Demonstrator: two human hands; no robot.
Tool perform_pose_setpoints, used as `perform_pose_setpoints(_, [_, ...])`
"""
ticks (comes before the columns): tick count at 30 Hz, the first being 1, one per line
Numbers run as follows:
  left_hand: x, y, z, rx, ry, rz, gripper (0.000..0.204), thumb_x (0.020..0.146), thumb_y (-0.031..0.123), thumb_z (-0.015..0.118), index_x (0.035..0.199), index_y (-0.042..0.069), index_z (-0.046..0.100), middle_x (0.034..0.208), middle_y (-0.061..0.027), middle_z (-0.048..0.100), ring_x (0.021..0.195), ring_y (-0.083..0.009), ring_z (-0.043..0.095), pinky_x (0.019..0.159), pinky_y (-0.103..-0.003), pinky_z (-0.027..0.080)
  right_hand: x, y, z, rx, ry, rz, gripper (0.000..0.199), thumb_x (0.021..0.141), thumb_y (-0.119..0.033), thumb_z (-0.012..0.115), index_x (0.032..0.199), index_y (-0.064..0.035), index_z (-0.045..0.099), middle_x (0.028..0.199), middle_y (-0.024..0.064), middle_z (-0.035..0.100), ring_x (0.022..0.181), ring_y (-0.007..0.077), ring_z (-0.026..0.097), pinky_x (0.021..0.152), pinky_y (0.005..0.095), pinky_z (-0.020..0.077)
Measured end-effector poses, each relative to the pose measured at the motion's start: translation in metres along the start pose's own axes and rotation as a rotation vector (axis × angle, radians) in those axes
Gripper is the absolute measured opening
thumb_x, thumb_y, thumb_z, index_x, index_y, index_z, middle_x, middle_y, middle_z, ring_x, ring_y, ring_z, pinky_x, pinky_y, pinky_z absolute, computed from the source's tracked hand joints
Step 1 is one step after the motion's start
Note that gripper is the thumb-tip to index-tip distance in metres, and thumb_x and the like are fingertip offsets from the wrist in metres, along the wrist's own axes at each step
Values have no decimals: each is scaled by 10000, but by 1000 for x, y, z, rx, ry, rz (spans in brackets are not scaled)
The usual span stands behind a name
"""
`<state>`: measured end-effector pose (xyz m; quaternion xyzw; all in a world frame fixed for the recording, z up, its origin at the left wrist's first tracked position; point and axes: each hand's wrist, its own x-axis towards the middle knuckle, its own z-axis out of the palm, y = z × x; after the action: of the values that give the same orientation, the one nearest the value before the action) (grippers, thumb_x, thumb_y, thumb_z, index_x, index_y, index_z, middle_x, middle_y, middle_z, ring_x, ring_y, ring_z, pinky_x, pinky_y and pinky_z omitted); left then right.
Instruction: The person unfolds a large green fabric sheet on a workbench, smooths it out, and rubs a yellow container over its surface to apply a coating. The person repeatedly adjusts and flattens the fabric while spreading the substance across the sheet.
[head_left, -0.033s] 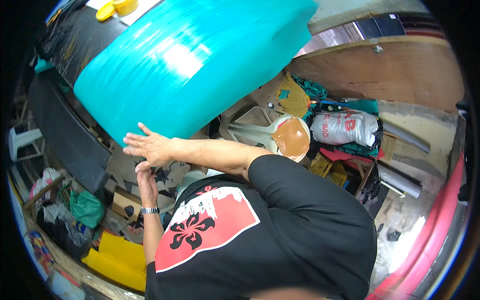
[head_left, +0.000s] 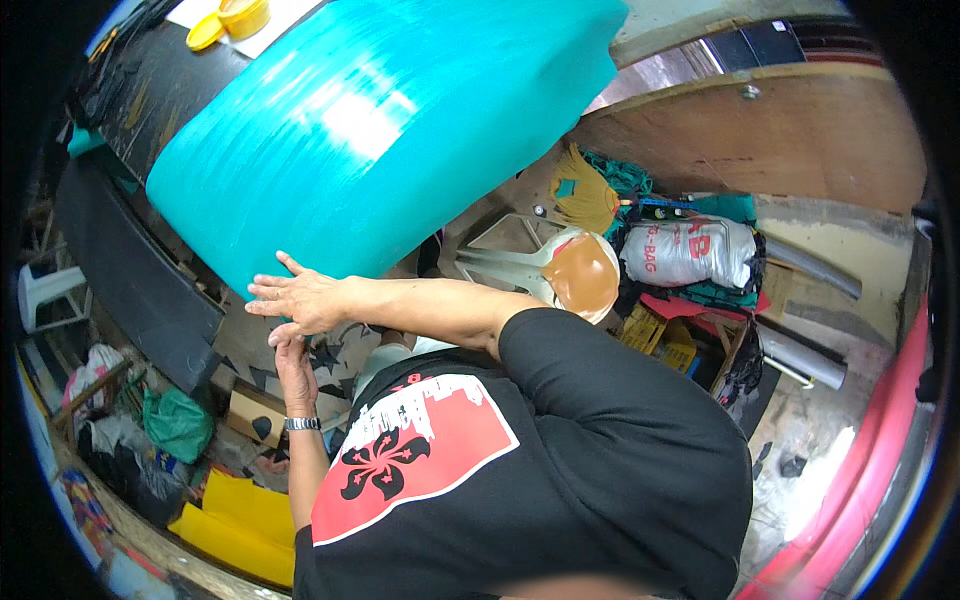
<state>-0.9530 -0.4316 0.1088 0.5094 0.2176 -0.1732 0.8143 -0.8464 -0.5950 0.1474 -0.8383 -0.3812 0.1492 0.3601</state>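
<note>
A large sheet of glossy teal material (head_left: 400, 130) drapes over the dark table (head_left: 180, 85), its near end bending down toward me. My right hand (head_left: 305, 300) reaches across my body to the sheet's near left corner. Its fingers are stretched out and spread over that edge, palm down. Just below it is my left hand (head_left: 293, 372), pointing upward with a metal-band watch (head_left: 302, 423) on the wrist. The left fingertips meet the right thumb area and are partly hidden, so I cannot make out whether they grip anything.
A white stool (head_left: 580, 275) with a brown seat patch stands right of my arm. Beyond it lie a straw broom (head_left: 588, 195) and a stuffed silver bag (head_left: 690, 252). Black sheet material (head_left: 130, 270) hangs at left. Yellow containers (head_left: 240, 17) sit on the table.
The view shifts very slightly. Both hands stay at the sheet's corner in nearly the same pose.
</note>
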Motion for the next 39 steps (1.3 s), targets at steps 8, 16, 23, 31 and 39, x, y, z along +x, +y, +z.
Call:
perform_pose_setpoints(8, [17, -1, 7, 90, 133, 32, 123, 957, 152, 648, 1042, 83, 591, 943, 14, 654, 813, -63, 588, 729, -224, 469, -122, 150, -164, -675, 356, 522, 708, 940, -569, 462, 1394, -26, 452, 1448, 182, 466, 1364, 351, 411, 1121, 668, 157])
perform_pose_setpoints(16, [10, -1, 22, 52, 220, 39, 132, 965, 164, 635, 1042, 73, 578, 982, -12, 656, 855, -78, 600, 753, -243, 484, -181, 204, -211, -695, 190, 933, 1013, 894, -779, 263, 1547, -14, 140, 1615, 211, 105, 1504, 351, 69, 1173, 608, 24])
perform_pose_setpoints(23, [11, -10, 28, 55, 282, 105, 148, 960, 159, 640, 1047, 53, 585, 993, -20, 648, 881, -92, 589, 768, -254, 472, -145, 138, -214, -23, 315, 619, 599, 906, -598, 543, 1320, -170, 598, 1325, 210, 563, 1264, 352, 506, 1101, 558, 309])
perform_pose_setpoints(31, [16, -26, 33, -18, 364, 190, 131, 947, 103, 646, 1042, 45, 576, 978, -4, 639, 879, -76, 567, 814, -240, 445, 11, 156, -291, 76, 340, 380, 444, 824, -353, 742, 1203, -130, 674, 925, 99, 680, 815, 211, 644, 760, 336, 524])
perform_pose_setpoints(39, [12, -26, 47, 8, 453, 198, 135, 945, 78, 640, 1044, 9, 580, 1004, -29, 649, 916, -86, 578, 846, -244, 454, 227, 221, -329, -33, 235, 657, 960, 756, -398, 813, 1504, -165, 258, 1149, 174, 663, 929, 356, 678, 852, 547, 537])
